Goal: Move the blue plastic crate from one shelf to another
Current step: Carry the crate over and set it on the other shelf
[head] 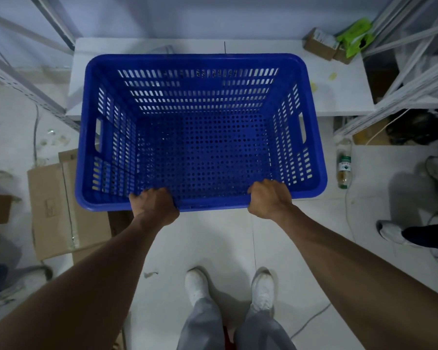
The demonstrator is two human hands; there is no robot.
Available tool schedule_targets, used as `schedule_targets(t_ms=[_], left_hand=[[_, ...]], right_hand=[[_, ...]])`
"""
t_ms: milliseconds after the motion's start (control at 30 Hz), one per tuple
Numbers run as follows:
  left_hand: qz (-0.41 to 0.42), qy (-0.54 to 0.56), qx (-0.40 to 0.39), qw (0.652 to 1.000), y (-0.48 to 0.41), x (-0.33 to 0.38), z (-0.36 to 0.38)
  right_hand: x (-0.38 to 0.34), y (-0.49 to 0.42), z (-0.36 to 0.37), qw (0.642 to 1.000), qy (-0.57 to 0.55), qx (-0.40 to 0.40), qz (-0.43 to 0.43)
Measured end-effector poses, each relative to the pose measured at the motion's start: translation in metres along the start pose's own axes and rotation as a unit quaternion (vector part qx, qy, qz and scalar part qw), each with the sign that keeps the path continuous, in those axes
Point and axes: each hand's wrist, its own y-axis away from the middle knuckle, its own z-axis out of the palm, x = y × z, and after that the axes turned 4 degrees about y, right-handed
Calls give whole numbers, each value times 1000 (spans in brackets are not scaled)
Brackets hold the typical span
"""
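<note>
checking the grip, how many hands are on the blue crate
2: left hand and right hand, both on the near rim of the blue crate, left and right of centre.

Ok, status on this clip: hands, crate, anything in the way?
Left hand and right hand both gripping near rim of blue crate. Crate empty, far end over white shelf. Small boxes at shelf's right corner.

We have one view, from our head, looking steeply down and forward past our arms at the crate (200, 132), close below us, with shelf (339, 79) beyond and floor (213, 238) beneath.
</note>
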Motion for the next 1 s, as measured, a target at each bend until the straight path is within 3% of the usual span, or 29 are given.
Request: schedule_targets(t_ms=[167, 1000], left_hand=[[-13, -11, -18, 1000, -6, 1, 3], [4, -18, -17, 1000, -16, -5, 11]], right_hand=[[3, -4, -3, 999, -24, -40, -20], [3, -2, -7, 998, -54, -29, -22]])
